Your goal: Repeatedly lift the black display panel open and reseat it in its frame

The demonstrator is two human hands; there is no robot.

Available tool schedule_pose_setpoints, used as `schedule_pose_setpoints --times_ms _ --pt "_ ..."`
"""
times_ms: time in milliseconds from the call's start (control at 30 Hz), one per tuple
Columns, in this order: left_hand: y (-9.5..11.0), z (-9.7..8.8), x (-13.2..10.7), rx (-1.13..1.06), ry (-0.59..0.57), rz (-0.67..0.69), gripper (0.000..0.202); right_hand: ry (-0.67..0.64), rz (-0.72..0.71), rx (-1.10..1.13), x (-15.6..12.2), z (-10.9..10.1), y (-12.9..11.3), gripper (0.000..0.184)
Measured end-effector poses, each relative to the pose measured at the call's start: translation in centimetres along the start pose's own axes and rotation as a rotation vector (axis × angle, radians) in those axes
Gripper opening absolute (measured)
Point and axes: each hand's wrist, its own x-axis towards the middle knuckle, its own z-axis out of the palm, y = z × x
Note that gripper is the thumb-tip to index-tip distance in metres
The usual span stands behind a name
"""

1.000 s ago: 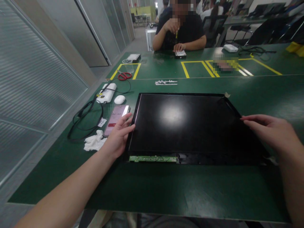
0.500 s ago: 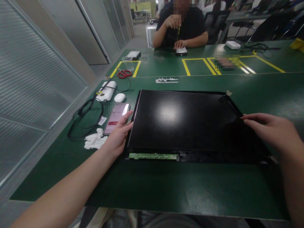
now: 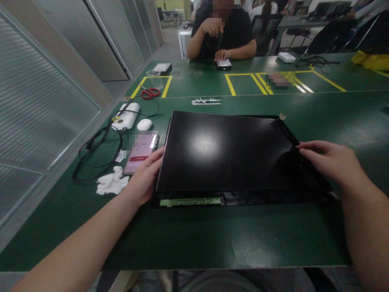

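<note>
A glossy black screen panel (image 3: 219, 150) lies in a shallow black frame (image 3: 288, 198), its left side raised a little above the frame. A strip of green circuit board (image 3: 191, 201) shows along the near edge. My left hand (image 3: 146, 176) is closed on the panel's left edge, with its fingertips hidden behind that edge. At the right side, my right hand (image 3: 330, 158) pinches the frame's rim between thumb and fingers. A small piece of tape (image 3: 282, 116) sticks up at the frame's far right corner.
Left of the panel lie a phone (image 3: 141, 153), crumpled tissue (image 3: 113, 181), a white oval case (image 3: 144, 125), a white device (image 3: 127, 115), black cable (image 3: 121, 142) and red scissors (image 3: 150, 93). White strips (image 3: 206, 101) lie beyond. Across the table, a person (image 3: 223, 36) handles a hard drive (image 3: 224, 64).
The panel's left side has risen slightly, and my left fingers have slipped farther behind its edge. My right hand keeps its pinch. The whole view has shifted a little.
</note>
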Motion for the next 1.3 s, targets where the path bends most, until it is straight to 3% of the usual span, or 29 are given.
schedule_pose_setpoints --times_ms 233,333,500,667,1033,1300 --pt "0.1 -0.2 0.2 0.0 -0.168 0.084 0.042 0.012 -0.011 -0.005 -0.3 -0.2 -0.4 0.033" --pt "-0.1 -0.4 0.0 0.022 -0.207 0.113 0.044 0.009 -0.012 -0.012 -0.4 -0.3 -0.7 0.034" --pt "0.0 -0.4 -0.6 0.087 -0.157 0.166 0.055 0.011 -0.008 -0.014 -0.3 -0.2 -0.4 0.036" --pt "0.2 0.0 -0.8 0.079 -0.179 0.164 0.053 0.022 -0.03 -0.015 0.0 -0.1 0.0 0.035" --pt "-0.1 -0.8 -0.6 0.123 -0.107 0.27 0.045 0.047 -0.094 0.017 -0.2 0.1 0.2 0.034" --pt "0.0 -0.5 -1.0 0.114 -0.163 0.342 0.046 0.027 -0.067 0.272 0.8 1.0 1.1 0.053"
